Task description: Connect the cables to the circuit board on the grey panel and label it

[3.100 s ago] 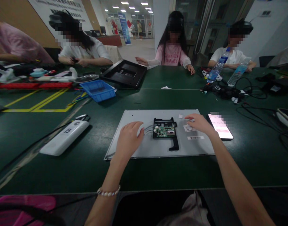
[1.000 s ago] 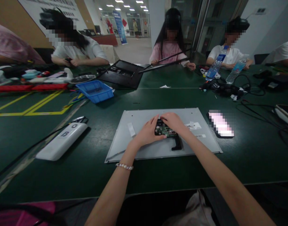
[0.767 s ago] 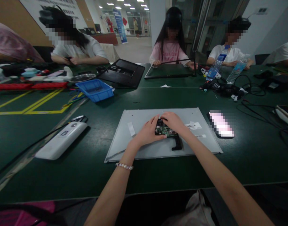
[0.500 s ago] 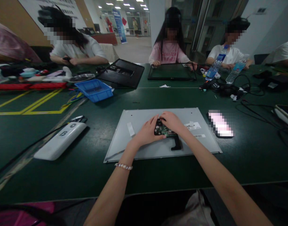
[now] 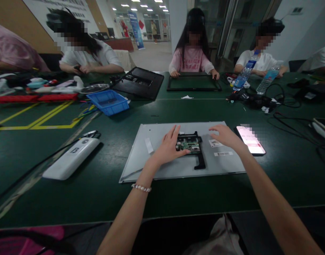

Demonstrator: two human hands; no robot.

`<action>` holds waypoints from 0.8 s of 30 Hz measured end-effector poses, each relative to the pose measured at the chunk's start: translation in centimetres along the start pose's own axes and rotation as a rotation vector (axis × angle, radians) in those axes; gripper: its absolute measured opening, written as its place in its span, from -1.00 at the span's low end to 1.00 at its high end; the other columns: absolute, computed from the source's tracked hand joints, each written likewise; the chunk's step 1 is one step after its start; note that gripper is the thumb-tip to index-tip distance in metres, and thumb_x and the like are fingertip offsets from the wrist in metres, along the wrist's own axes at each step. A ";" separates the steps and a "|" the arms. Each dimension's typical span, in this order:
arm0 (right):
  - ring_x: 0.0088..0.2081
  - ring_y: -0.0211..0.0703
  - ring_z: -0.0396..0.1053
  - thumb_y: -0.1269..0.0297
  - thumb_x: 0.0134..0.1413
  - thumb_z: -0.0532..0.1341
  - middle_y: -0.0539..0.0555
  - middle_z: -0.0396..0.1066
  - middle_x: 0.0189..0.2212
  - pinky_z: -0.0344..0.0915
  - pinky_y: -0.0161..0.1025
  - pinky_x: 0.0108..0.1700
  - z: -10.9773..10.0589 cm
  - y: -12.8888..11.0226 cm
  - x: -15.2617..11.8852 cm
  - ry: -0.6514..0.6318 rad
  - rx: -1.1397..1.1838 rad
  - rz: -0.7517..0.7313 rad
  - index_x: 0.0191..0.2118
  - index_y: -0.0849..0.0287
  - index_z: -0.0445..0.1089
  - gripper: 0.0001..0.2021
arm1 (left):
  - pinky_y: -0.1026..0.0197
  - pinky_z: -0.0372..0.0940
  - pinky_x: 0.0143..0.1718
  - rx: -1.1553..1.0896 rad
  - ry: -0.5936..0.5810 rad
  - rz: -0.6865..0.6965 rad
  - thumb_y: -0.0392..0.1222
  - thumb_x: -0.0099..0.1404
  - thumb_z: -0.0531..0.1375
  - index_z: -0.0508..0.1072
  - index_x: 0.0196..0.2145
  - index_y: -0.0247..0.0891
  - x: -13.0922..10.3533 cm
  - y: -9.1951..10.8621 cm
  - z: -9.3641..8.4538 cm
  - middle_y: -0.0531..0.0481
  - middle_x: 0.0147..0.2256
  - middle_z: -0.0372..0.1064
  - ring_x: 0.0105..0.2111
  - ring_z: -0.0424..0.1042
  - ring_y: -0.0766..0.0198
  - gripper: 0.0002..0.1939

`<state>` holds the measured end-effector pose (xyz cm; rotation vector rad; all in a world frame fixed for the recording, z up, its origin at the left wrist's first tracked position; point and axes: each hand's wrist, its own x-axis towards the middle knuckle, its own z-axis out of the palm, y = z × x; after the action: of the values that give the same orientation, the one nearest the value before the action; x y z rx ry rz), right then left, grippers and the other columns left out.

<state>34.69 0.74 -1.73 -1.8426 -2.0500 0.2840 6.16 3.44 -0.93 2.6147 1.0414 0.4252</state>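
Grey panel (image 5: 178,166) set back from table edge (image 5: 194,212); phone (image 5: 254,143) near right hand (image 5: 227,136).

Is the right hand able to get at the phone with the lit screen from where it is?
Probably yes: the right hand is over the grey panel, seemingly holding nothing, and the phone lies beside the panel's right edge, with nothing visible blocking the way.

A B-like mark (image 5: 75,150) stands on the white device (image 5: 64,163); labels (image 5: 223,153) on the grey panel (image 5: 218,165) are too small to read.
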 end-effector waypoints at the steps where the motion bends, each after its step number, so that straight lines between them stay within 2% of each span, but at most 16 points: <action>1: -0.06 0.00 0.34 0.31 0.06 0.15 0.21 0.40 -0.08 0.23 -0.11 -0.02 -0.2 1.1 -0.6 -0.009 0.002 0.021 -0.07 0.21 0.42 -0.70 | -0.11 -0.18 0.24 -0.003 0.000 0.015 0.20 0.19 0.12 -0.46 0.29 -0.17 0.0 0.3 -0.1 -0.20 0.31 -0.44 0.29 -0.31 -0.03 -0.01; 5: -0.17 -0.08 0.40 0.34 -0.02 0.20 0.16 0.43 -0.15 0.29 -0.17 -0.12 -0.2 3.3 -1.9 -0.058 0.057 0.077 -0.09 0.18 0.43 -0.69 | -0.06 -0.17 0.26 0.005 0.011 0.069 0.10 0.23 0.12 -0.36 0.29 -0.11 0.1 1.4 0.0 -0.11 0.31 -0.36 0.29 -0.28 0.03 -0.11; 10: -0.32 -0.15 0.42 0.39 -0.04 0.19 0.10 0.47 -0.33 0.31 -0.24 -0.26 0.3 3.3 -2.1 -0.047 0.107 0.170 -0.20 0.16 0.48 -0.77 | -0.01 -0.16 0.27 0.034 -0.021 0.113 0.06 0.31 0.04 -0.25 0.29 -0.12 0.2 2.1 0.3 -0.08 0.31 -0.32 0.29 -0.28 0.09 -0.27; 16: -0.35 -0.15 0.45 0.26 -0.03 0.20 0.08 0.51 -0.38 0.33 -0.21 -0.28 -0.1 3.6 -2.9 0.009 0.223 0.266 -0.30 0.17 0.49 -0.82 | -0.05 -0.15 0.26 0.065 -0.061 0.137 0.00 0.33 0.02 -0.19 0.28 -0.13 0.4 2.3 0.2 -0.07 0.30 -0.22 0.29 -0.26 0.07 -0.33; 18: -0.37 -0.15 0.46 0.22 -0.03 0.21 0.07 0.51 -0.39 0.33 -0.22 -0.33 -0.4 3.3 -3.3 -0.013 0.346 0.304 -0.29 0.17 0.47 -0.80 | -0.07 -0.14 0.25 0.071 -0.075 0.140 -0.01 0.34 0.01 -0.17 0.28 -0.12 0.4 2.5 0.2 -0.06 0.29 -0.20 0.29 -0.24 0.07 -0.36; 24: -0.37 -0.18 0.46 0.21 -0.04 0.23 0.10 0.50 -0.41 0.22 -0.36 -0.52 0.1 0.4 -3.2 -0.214 0.749 0.329 -0.29 0.18 0.43 -0.81 | -0.01 -0.12 0.26 0.097 -0.056 0.198 -0.05 0.36 -0.01 -0.08 0.25 -0.14 0.5 3.1 0.6 -0.04 0.27 -0.11 0.27 -0.17 0.13 -0.44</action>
<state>35.24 -2.39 -2.45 -1.6732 -1.4263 1.1954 8.65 1.55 -0.27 2.8114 0.8076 0.3500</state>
